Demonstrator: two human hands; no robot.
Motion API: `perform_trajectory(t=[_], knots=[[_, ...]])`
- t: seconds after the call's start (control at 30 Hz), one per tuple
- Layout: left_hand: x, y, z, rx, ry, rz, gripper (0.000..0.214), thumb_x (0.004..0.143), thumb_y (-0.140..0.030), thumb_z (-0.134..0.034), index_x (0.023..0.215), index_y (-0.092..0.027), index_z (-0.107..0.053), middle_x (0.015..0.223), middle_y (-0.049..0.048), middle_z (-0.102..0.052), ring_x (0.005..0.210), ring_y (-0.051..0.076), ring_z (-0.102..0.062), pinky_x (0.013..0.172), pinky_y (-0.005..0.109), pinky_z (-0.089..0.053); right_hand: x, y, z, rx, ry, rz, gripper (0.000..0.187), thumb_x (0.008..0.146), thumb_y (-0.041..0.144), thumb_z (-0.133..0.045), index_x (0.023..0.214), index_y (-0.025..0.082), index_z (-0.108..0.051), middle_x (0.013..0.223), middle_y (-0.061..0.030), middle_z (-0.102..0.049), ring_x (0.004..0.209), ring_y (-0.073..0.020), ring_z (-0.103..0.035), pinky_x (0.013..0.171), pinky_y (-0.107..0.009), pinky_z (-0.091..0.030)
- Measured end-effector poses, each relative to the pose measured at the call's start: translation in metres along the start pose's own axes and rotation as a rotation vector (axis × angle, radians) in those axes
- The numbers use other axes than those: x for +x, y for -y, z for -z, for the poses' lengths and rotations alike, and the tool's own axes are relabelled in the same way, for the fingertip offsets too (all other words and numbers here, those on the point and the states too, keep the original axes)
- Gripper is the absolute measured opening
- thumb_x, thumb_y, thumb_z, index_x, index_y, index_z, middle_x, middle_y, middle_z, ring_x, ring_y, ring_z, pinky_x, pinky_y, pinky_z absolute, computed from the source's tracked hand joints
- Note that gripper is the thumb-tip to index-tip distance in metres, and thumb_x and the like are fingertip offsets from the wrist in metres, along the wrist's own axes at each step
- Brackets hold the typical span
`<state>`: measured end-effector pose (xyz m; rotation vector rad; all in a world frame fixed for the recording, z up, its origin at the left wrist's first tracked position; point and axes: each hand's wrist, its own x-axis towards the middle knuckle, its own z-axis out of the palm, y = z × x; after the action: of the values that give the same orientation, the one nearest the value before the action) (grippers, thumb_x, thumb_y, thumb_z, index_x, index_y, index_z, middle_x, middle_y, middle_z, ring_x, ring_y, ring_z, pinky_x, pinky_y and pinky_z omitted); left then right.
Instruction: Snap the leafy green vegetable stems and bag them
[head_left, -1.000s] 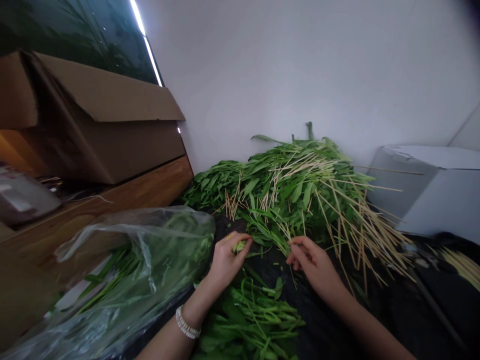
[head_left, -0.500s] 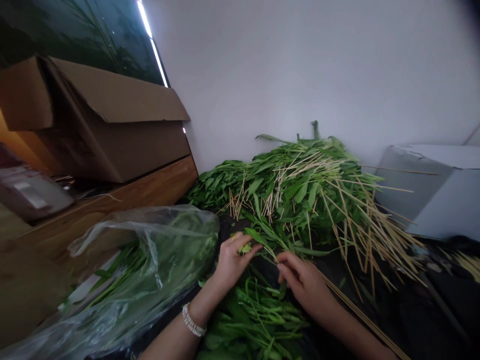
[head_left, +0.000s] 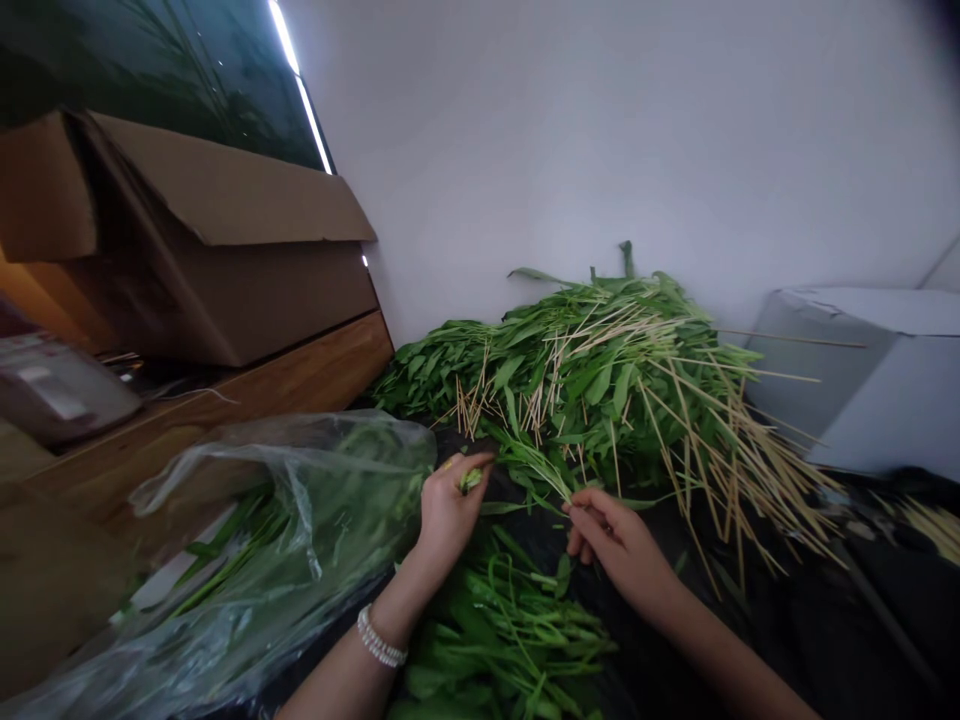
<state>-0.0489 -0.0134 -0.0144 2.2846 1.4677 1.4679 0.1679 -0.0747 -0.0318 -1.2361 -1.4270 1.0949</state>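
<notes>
My left hand (head_left: 447,512), with a bead bracelet at the wrist, is closed on a small wad of green leaf bits. My right hand (head_left: 616,540) pinches the stem end of a leafy green sprig (head_left: 534,466) that reaches up and left between the two hands. Just beyond them a large heap of leafy greens on thin wooden skewers (head_left: 600,385) leans against the white wall. A smaller pile of loose green stems (head_left: 510,630) lies under my wrists on a black sheet.
A clear plastic bag holding greens (head_left: 285,530) lies at the left. Behind it a wooden ledge (head_left: 225,400) carries an open cardboard box (head_left: 217,250). A white box (head_left: 877,370) stands at the right, with more skewers (head_left: 930,525) beside it.
My right hand drew the sprig down toward me, then moved back up and right with it. My left hand stayed closed and shifted slightly left. The view swayed a little.
</notes>
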Motion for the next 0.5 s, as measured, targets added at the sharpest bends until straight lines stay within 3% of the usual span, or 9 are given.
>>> perform_trajectory(t=[0.07, 0.17, 0.33, 0.5], knots=[[-0.002, -0.002, -0.001, -0.01, 0.022, -0.009, 0.014, 0.085, -0.021, -0.061, 0.094, -0.02, -0.071, 0.075, 0.0017, -0.068, 0.069, 0.014, -0.062, 0.065, 0.024, -0.045, 0.0, -0.001, -0.001, -0.013, 0.004, 0.014, 0.03, 0.087, 0.051, -0.047, 0.09, 0.021, -0.053, 0.06, 0.0027, -0.06, 0.052, -0.0134, -0.053, 0.053, -0.025, -0.041], [-0.003, -0.004, -0.002, -0.009, 0.031, -0.017, 0.015, 0.083, -0.029, -0.065, 0.072, -0.019, -0.069, 0.065, 0.0011, -0.065, 0.061, 0.014, -0.06, 0.06, 0.024, -0.045, 0.0, -0.005, 0.0, -0.104, -0.018, 0.053, 0.027, 0.089, 0.048, -0.045, 0.091, 0.022, -0.054, 0.061, 0.0028, -0.061, 0.053, -0.0142, -0.054, 0.054, -0.026, -0.042], [-0.002, -0.005, -0.001, -0.047, -0.021, -0.015, 0.013, 0.085, -0.024, -0.061, 0.093, -0.02, -0.069, 0.088, 0.004, -0.073, 0.079, 0.018, -0.067, 0.073, 0.028, -0.05, -0.002, -0.011, 0.003, -0.463, -0.166, 0.209, 0.018, 0.089, 0.039, -0.046, 0.089, 0.024, -0.057, 0.07, 0.0002, -0.066, 0.064, -0.0174, -0.061, 0.062, -0.028, -0.043], [-0.002, -0.009, 0.0, -0.04, -0.014, -0.019, 0.016, 0.086, -0.026, -0.059, 0.075, -0.018, -0.067, 0.069, 0.0014, -0.068, 0.065, 0.014, -0.063, 0.063, 0.024, -0.047, -0.004, -0.013, 0.004, -0.711, -0.224, 0.372, 0.018, 0.093, 0.032, -0.043, 0.091, 0.025, -0.059, 0.083, -0.0021, -0.069, 0.075, -0.0194, -0.064, 0.073, -0.031, -0.043]])
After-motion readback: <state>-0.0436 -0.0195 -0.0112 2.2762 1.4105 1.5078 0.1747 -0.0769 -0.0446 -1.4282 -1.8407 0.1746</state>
